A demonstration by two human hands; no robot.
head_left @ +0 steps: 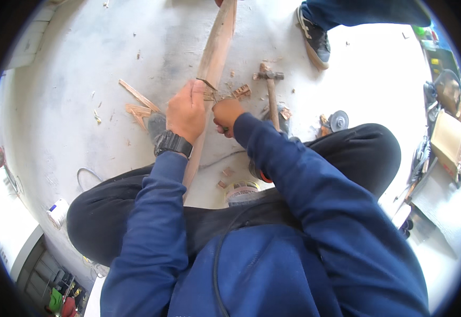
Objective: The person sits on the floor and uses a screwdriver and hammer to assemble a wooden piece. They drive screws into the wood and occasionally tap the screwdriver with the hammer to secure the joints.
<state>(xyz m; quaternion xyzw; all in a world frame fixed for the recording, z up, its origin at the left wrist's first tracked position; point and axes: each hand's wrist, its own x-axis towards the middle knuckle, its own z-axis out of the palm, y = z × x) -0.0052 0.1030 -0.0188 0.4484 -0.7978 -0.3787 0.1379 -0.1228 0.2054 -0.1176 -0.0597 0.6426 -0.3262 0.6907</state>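
Closest to me is the front of a blue top (257, 264), worn by a person seated on the pale floor (88, 68), black-trousered legs (357, 153) bent out to either side. Between the knees lies a long wooden beam (219, 50), running from the lap away past both hands. The left hand (187, 111) is bent over the beam's left edge, beside a thin dark strip (207, 84); whether it pinches that strip, I cannot tell. The right hand (226, 116) is curled into a fist around a slim tool (214, 97), its kind unclear, at the beam's right edge. A hammer (271, 92) and wood chips (242, 92) lie nearby. The beam looks stiff, fairly heavy and awkwardly long, dry rather than slippery, and hard to break, though its edges may splinter. The long sides, clear of the tool, seem the best hold, with a second grip farther along for balance.
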